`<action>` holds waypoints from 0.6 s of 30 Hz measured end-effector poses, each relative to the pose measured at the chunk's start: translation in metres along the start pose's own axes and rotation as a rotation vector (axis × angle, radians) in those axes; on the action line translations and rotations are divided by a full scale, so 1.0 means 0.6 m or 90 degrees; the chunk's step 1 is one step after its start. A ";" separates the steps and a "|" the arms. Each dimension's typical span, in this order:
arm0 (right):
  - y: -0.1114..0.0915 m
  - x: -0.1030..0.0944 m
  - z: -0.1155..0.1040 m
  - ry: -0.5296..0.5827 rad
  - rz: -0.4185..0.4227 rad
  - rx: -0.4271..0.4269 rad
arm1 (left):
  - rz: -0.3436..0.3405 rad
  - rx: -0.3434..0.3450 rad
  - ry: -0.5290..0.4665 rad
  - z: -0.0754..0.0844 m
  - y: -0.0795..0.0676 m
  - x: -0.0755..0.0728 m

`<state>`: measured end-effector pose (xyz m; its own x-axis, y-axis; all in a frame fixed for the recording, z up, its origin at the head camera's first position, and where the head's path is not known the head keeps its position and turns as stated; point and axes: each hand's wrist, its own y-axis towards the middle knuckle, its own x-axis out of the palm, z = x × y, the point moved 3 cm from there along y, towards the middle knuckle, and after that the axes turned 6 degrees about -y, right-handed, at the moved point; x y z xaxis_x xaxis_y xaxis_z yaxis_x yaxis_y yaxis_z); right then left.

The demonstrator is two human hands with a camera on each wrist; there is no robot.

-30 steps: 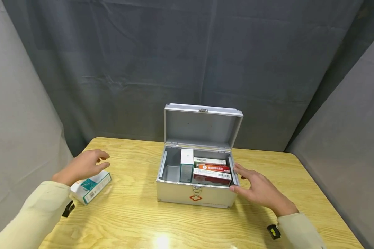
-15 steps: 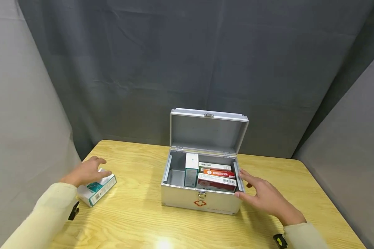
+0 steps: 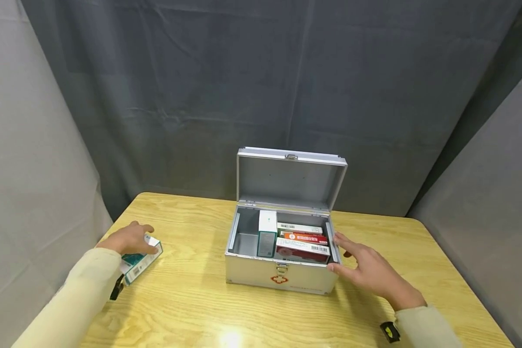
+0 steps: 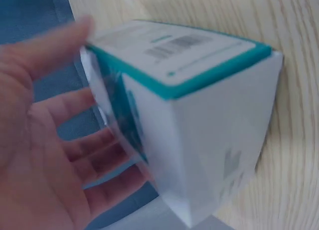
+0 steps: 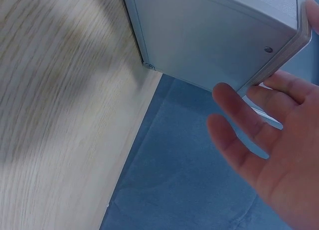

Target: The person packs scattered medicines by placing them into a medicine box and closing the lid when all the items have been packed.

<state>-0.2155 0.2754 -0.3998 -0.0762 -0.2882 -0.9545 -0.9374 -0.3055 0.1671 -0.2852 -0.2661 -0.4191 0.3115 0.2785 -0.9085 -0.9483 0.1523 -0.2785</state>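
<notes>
A white and teal medicine box (image 3: 141, 265) lies on the table at the left. My left hand (image 3: 129, 240) is over it, covering part of it. In the left wrist view, the thumb of my left hand (image 4: 47, 125) is raised by a corner of the box (image 4: 219, 140), with the fingers extended along its printed side. An open silver first-aid case (image 3: 278, 280) stands in the middle. My right hand (image 3: 369, 270) rests against its right side, fingertips and thumb at the rim. The right wrist view has the fingers of my right hand (image 5: 279, 135) loosely bent by the case wall (image 5: 214, 45).
Inside the case, an upright white and teal box (image 3: 267, 234) stands beside several medicine boxes, among them a dark red and white one (image 3: 302, 250). The lid (image 3: 291, 180) is tilted back. Wood-grain table (image 3: 187, 290) surrounds the case, with grey curtains (image 3: 200, 96) behind.
My left hand has come down and to the right over the medicine box. My right hand has stayed at the case's right rim. The head view has shifted slightly.
</notes>
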 end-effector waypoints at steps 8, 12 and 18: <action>-0.003 -0.004 0.001 0.009 -0.010 0.000 | -0.008 -0.051 -0.016 0.002 0.000 -0.001; -0.003 -0.004 0.000 0.013 -0.020 0.011 | -0.001 -0.061 -0.025 -0.006 0.001 0.000; -0.003 -0.003 0.000 0.005 -0.017 0.010 | 0.018 -0.067 -0.022 -0.010 0.003 0.008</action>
<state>-0.2137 0.2768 -0.3983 -0.0491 -0.2876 -0.9565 -0.9444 -0.2985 0.1382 -0.2857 -0.2701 -0.4257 0.2849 0.3145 -0.9055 -0.9572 0.0437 -0.2860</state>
